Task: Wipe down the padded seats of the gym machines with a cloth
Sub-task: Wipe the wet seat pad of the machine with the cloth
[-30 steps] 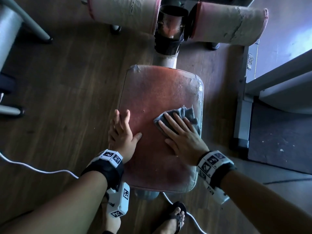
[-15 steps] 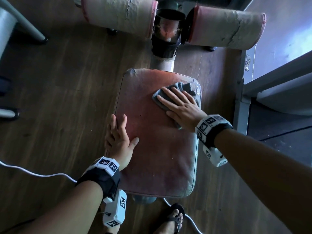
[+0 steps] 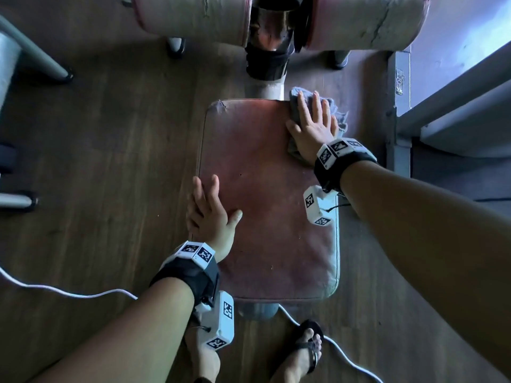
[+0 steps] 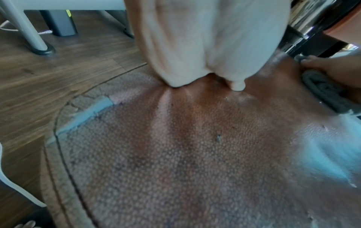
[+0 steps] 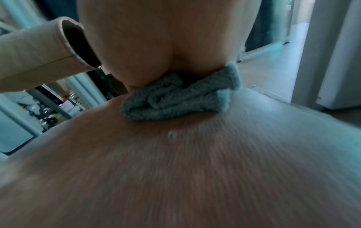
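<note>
A worn reddish-brown padded seat (image 3: pixel 265 194) stands below me, its vinyl cracked at the corners. My right hand (image 3: pixel 313 121) lies flat with straight fingers on a crumpled grey cloth (image 3: pixel 297 100) at the seat's far right corner, pressing it down; the cloth (image 5: pixel 175 100) bunches under the palm in the right wrist view. My left hand (image 3: pixel 210 211) rests flat on the seat's left edge, fingers straight and thumb spread, holding nothing. In the left wrist view the textured seat (image 4: pixel 195 146) fills the frame, with the cloth (image 4: pixel 324 89) at the far right.
Two cracked pink roller pads (image 3: pixel 193 17) (image 3: pixel 367 20) and a black post (image 3: pixel 269 48) stand just beyond the seat. A grey metal frame (image 3: pixel 398 111) runs along the right. White cables (image 3: pixel 69 293) trail on the wood floor, and my sandalled feet (image 3: pixel 304 352) are at the near end.
My right hand has pushed the cloth from the middle right of the seat up to its far right corner. The left hand has stayed on the left edge.
</note>
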